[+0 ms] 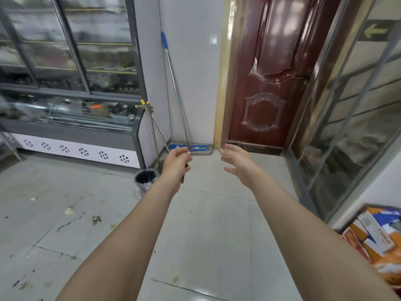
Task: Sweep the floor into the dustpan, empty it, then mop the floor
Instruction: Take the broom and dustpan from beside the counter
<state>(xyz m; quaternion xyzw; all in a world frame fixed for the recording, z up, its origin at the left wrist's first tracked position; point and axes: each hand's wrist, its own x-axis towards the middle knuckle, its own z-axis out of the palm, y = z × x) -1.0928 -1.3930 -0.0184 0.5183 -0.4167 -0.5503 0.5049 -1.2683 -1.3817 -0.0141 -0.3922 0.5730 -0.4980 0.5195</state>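
Left hand: fingers curled on the lower end of a thin metal rod that slants down from a brass pole. Right hand: released, fingers spread, holding nothing. Mop: propped in the corner, head on the floor just beside the door; litter lies to the left.

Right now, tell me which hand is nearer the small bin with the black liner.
Left. The left hand is just right of the bin, slightly above it; the right hand is farther right, before the door.
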